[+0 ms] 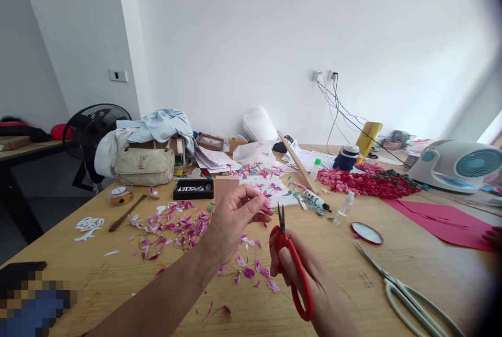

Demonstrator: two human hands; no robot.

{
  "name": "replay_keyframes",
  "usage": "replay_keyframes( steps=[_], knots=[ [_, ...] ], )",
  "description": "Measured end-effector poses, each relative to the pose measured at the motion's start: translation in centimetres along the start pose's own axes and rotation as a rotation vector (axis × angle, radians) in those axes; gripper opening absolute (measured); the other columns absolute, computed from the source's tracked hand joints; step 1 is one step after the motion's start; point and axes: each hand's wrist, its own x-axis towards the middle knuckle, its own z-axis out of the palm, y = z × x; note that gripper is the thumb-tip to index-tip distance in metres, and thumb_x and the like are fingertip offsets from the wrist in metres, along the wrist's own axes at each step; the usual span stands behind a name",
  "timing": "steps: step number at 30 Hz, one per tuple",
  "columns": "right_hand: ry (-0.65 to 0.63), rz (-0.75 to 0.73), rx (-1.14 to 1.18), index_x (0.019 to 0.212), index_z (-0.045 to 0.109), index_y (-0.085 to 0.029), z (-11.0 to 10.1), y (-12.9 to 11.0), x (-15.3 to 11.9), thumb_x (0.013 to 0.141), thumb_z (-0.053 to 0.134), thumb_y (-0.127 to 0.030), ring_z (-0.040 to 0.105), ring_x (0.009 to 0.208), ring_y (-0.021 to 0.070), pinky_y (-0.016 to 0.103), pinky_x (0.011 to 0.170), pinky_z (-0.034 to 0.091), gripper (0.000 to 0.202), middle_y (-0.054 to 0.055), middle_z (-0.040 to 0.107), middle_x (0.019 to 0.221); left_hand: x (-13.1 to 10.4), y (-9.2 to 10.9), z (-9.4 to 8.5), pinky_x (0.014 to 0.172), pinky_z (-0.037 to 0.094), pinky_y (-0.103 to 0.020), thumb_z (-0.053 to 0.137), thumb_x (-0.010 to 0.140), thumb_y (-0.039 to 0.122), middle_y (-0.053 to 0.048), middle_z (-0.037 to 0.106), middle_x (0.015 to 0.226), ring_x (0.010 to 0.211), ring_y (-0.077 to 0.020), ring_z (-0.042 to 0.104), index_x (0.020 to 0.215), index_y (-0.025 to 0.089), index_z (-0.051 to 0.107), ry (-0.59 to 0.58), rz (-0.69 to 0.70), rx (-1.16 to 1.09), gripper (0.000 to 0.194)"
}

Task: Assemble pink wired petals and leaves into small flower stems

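Left hand point(237, 216) pinching pink petal point(267, 204); right hand point(300, 266) clamped on red-handled scissors point(297, 261) (blades slightly parted).

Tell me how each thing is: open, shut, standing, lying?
Left hand: pinching pink piece
Right hand: gripping red scissors
Red scissors: slightly open
Pale scissors: lying shut
Green-capped bottle: standing, capped
Black-capped bottle: lying, capped
Black box: open
Handbag: shut
Plugs: plugged in

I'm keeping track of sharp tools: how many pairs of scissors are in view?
2: the red-handled scissors in the right hand, and the pale-handled scissors lying on the table at the picture's right. Others could be hidden.
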Motion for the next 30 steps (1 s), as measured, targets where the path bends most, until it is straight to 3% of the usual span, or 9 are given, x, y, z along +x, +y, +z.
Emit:
replay_keyframes(
  steps=[6, 13, 19, 30],
  knots=[
    [-0.041, -0.003, -0.002, 0.07, 0.042, -0.018, 0.8, -0.5, 0.3, 0.081, 0.037, -0.06, 0.036, 0.054, 0.0116, 0.022, 0.049, 0.03, 0.044, -0.002, 0.042, 0.059, -0.1, -0.5, 0.0, 0.066, 0.047, -0.022, 0.055, 0.08, 0.026, 0.001, 0.054, 0.069, 0.065, -0.0073, 0.054, 0.073, 0.013, 0.052, -0.031, 0.045, 0.094, 0.015],
    [-0.021, -0.006, 0.066, 0.075, 0.045, -0.018, 0.8, -0.3, 0.1, 0.084, 0.038, -0.055, 0.036, 0.05, 0.0099, 0.021, 0.047, 0.028, 0.039, -0.003, 0.044, 0.057, -0.2, -0.7, 0.0, 0.067, 0.048, -0.023, 0.053, 0.081, 0.028, 0.0, 0.056, 0.072, 0.068, -0.0085, 0.054, 0.075, 0.014, 0.051, -0.053, 0.035, 0.103, 0.016],
    [0.043, -0.014, 0.059, 0.069, 0.043, -0.018, 1.7, -0.6, 0.5, 0.083, 0.041, -0.055, 0.038, 0.052, 0.0098, 0.021, 0.048, 0.03, 0.04, -0.003, 0.043, 0.058, -0.2, -0.9, 0.2, 0.065, 0.046, -0.02, 0.053, 0.081, 0.028, 0.002, 0.052, 0.071, 0.066, -0.0068, 0.051, 0.075, 0.014, 0.051, 0.013, 0.097, 0.119, 0.015],
    [0.06, -0.027, 0.058, 0.067, 0.042, -0.018, 2.0, -0.5, 0.4, 0.084, 0.04, -0.054, 0.042, 0.052, 0.0107, 0.021, 0.047, 0.036, 0.04, -0.002, 0.043, 0.057, -0.1, -1.3, 0.5, 0.067, 0.046, -0.023, 0.055, 0.078, 0.031, 0.001, 0.05, 0.069, 0.065, -0.0087, 0.049, 0.072, 0.014, 0.05, 0.035, 0.077, 0.099, 0.018]
  ],
)
